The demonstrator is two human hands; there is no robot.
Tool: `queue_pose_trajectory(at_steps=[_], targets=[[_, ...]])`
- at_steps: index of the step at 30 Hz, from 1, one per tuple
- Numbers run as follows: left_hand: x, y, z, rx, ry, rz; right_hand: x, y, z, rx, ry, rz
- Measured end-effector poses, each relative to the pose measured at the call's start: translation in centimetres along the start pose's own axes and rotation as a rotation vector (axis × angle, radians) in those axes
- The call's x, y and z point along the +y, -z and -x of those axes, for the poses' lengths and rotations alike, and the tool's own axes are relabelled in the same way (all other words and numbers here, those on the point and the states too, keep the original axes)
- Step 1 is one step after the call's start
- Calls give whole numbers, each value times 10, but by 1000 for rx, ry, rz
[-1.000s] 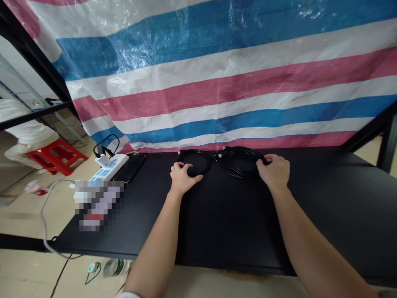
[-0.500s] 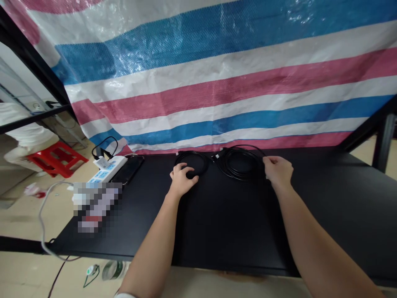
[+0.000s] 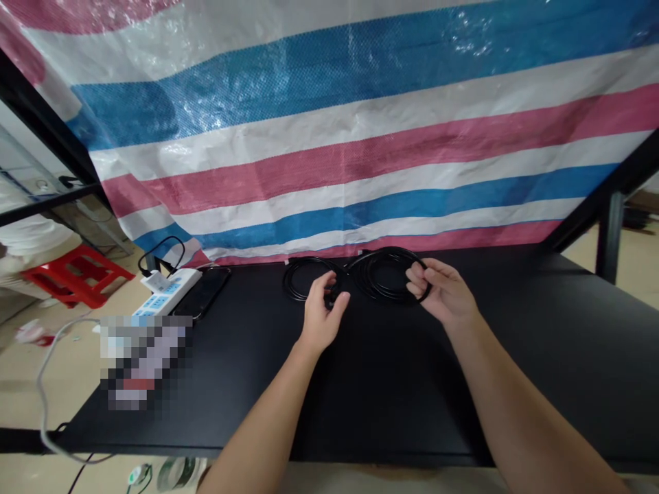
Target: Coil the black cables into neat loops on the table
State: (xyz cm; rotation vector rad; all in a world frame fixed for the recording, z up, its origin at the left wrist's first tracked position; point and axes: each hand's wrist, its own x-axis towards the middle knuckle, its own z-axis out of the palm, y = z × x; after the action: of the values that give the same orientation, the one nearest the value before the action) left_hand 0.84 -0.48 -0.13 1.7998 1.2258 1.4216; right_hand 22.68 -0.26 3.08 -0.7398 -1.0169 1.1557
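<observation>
On the black tabletop [image 3: 391, 384] lie two coils of black cable side by side. My right hand [image 3: 447, 293] is closed, with thumb and fingers pinching the right edge of the right cable coil [image 3: 371, 278]. Beside the left cable coil [image 3: 288, 280], at its near right side, is my left hand [image 3: 320, 315]. Its fingers are curved, with the thumb apart from them. Something dark shows in that gap, but I cannot make out whether it is touched. Small pale tips show at the far side of both coils.
At the left stand a white power strip [image 3: 178, 288] with a plugged-in charger [image 3: 156, 281] and a black phone [image 3: 206, 291]. A blurred-out patch covers items nearer the front. A striped plastic sheet [image 3: 329, 165] hangs behind. On the floor, a person sits on a red stool [image 3: 77, 274].
My right hand has shifted left and turned, raising the coil's right edge. My left hand has moved right and nearer, off the left coil. The view has shifted slightly.
</observation>
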Motion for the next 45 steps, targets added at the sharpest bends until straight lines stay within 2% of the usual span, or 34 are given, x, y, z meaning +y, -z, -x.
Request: queue_pose_trajectory(at_steps=[3,5,7,10,12,14,17,21,25,30,36,38,42,45], targets=[[3,-2,-3,26,124,166,2,-4,0,-11,-17,33],[4,4,-9,94,217,303,3,1,-2,64,26,76],[4,16,-17,170,322,490,3,11,-6,237,92,187],[5,39,-27,263,448,793,5,31,-12,589,133,552],[4,52,-30,308,509,948,9,41,-16,668,94,800],[4,62,-32,346,522,1068,14,47,-18,600,41,970],[1,71,-31,385,520,1182,23,49,-18,417,2,1158],[-4,77,-29,390,520,1256,35,49,-18,295,61,1347],[-8,81,-28,362,500,1285,44,52,-20,309,86,1354],[-9,82,-27,380,516,1339,49,54,-22,428,133,1416],[-9,82,-25,318,499,1353,53,57,-23,362,113,1455],[-9,82,-25,304,494,1350,53,58,-23,375,119,1441],[-10,83,-27,313,496,1330,47,55,-23,581,171,1264],[-12,85,-29,361,491,1311,35,50,-23,736,112,900]])
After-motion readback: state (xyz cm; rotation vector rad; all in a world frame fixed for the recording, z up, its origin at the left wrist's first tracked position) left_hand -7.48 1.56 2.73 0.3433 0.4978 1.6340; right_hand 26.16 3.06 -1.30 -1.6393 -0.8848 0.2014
